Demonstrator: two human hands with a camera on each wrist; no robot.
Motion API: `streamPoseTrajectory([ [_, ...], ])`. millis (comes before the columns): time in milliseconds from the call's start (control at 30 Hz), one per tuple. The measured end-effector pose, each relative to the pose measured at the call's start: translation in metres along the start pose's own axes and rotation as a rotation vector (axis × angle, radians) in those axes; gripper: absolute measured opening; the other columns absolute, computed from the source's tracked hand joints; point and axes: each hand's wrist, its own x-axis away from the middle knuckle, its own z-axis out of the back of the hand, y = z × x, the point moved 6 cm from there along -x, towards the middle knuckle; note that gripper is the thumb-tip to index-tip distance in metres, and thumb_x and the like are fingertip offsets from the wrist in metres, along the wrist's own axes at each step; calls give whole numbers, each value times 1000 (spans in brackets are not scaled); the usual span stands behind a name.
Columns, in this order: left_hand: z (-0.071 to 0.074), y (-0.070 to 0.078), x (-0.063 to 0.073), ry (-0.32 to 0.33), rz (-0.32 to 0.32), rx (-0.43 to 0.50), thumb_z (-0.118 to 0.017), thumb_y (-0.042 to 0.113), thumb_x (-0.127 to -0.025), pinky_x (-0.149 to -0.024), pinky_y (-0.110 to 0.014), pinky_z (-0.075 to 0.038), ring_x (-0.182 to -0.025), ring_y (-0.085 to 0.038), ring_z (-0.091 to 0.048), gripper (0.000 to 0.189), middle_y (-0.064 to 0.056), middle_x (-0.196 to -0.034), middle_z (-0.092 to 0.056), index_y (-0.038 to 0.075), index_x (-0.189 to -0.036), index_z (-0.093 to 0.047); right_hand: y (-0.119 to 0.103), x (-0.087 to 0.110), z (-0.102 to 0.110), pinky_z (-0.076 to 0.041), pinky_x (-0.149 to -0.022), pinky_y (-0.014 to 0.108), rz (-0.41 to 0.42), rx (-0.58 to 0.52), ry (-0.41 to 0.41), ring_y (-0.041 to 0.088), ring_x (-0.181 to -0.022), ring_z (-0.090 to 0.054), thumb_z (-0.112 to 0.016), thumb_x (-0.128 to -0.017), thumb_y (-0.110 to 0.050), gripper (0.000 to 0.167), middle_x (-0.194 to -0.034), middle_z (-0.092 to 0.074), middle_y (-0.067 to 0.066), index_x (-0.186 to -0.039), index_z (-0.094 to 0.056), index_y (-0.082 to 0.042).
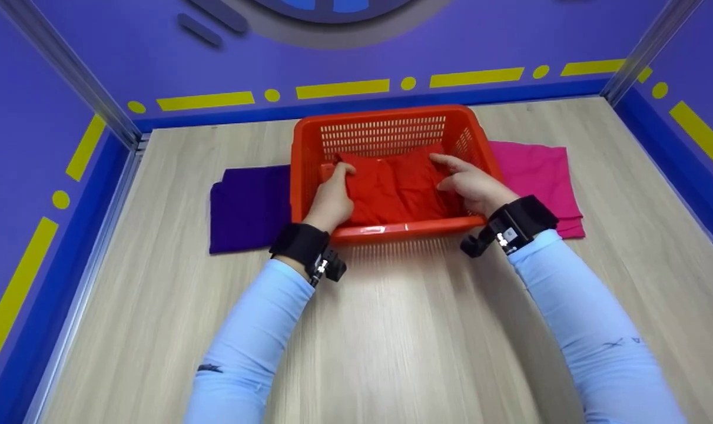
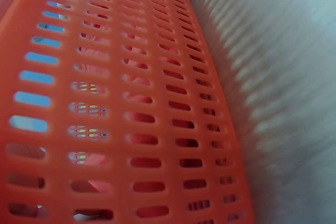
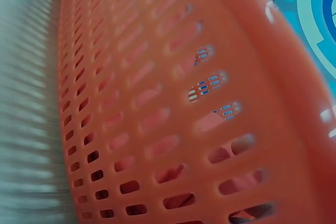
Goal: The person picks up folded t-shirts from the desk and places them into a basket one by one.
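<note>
A folded red cloth [image 1: 397,187] lies inside an orange-red plastic basket [image 1: 385,231], its surface creased down the middle. At the cloth's left edge my left hand [image 1: 332,197] reaches over the basket's near rim and pinches the fabric, thumb on top and the other fingers hidden. My right hand [image 1: 474,184] is in the basket at the cloth's right side, index finger extended and thumb apart from it, touching the fabric. Both wrist views are filled by the slotted basket wall [image 2: 116,93], with patches of red showing through the slots; neither shows a hand clearly.
A folded purple cloth [image 1: 247,206] lies on the wooden table [image 1: 403,341] left of the basket. To the right is a folded pink cloth [image 1: 541,182], partly behind the basket and right wrist. Blue-purple panels [image 1: 356,65] with yellow marks enclose the table's back and sides.
</note>
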Motion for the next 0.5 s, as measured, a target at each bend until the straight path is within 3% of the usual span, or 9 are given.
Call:
streamPoseTrajectory([
  [67,0,0,0,-4,11,-30,-49,-16,-89,-71,-32,-39,-83,-29,-52,57,-19,-95,-61,7,-141,-44,0,0,0,-31,-97,33,0,30,9,29,-132,-26,-45,-97,7,71,-155,-21,12,-161,-33,-22],
  [167,-1,0,0,-8,26,-96,-50,-12,-91,-95,-33,-48,-114,-34,-59,55,-28,-127,-61,1,-144,-43,0,1,1,-34,-91,28,-6,56,22,26,-125,-33,-46,-98,4,67,-152,-24,13,-160,-34,-18],
  [267,-2,0,-1,-33,30,-174,-51,-9,-92,-116,-35,-35,-142,-36,-40,58,-30,-154,-37,-5,-149,-41,2,1,1,-39,-87,25,-24,68,30,24,-118,-39,-48,-99,-1,63,-151,-28,14,-159,-35,-14],
  [367,-6,-1,-1,-79,28,-232,-51,-8,-93,-122,-36,-22,-149,-40,-24,58,-29,-162,-20,-11,-149,-39,3,2,2,-41,-89,27,-53,79,36,25,-120,-38,-51,-100,-7,59,-149,-30,14,-158,-38,-13],
  [500,-11,-1,-2,-154,23,-273,-50,-4,-94,-125,-37,-12,-151,-41,-17,53,-26,-162,-20,-11,-146,-44,4,4,2,-37,-103,36,-77,97,43,28,-131,-31,-53,-101,-12,56,-152,-31,13,-156,-42,-12],
])
